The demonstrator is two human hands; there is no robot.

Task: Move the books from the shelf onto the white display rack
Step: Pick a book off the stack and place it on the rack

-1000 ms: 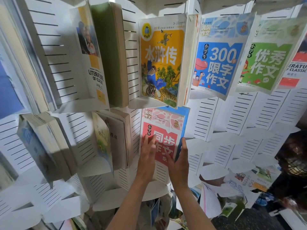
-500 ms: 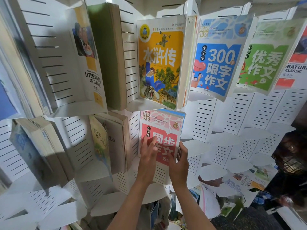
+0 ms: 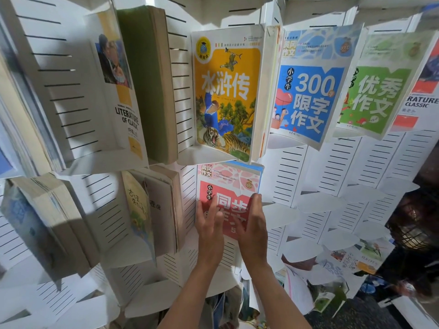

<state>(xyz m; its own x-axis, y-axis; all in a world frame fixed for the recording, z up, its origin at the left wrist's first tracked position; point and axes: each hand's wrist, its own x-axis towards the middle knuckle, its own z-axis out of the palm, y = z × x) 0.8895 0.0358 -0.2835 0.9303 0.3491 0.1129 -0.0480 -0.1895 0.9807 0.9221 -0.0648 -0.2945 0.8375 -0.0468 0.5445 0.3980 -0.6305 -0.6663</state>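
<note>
A red and pink book (image 3: 228, 184) stands upright in a middle pocket of the white display rack (image 3: 308, 167), with a blue book edge behind it. My left hand (image 3: 209, 224) lies on its cover with straight fingers. My right hand (image 3: 253, 224) holds the book's right edge, fingers wrapped along it. Above sit a yellow tiger book (image 3: 225, 91), a blue "300" book (image 3: 308, 91) and a green book (image 3: 373, 91). To the left stand a "Literature of Classic" book (image 3: 123, 96) and a thick green-covered book (image 3: 147, 86).
Lower left pockets hold thick old books (image 3: 45, 222) and a thin yellow-green book (image 3: 139, 210). Several white pockets to the lower right stand without books (image 3: 332, 203). Loose books and papers lie on the floor (image 3: 332, 281) at the lower right, beside a dark wire basket (image 3: 413, 233).
The red and pink book has slid back upright into its pocket, covering most of the blue book behind. Both hands have stayed on it, the right one moving higher up the right edge.
</note>
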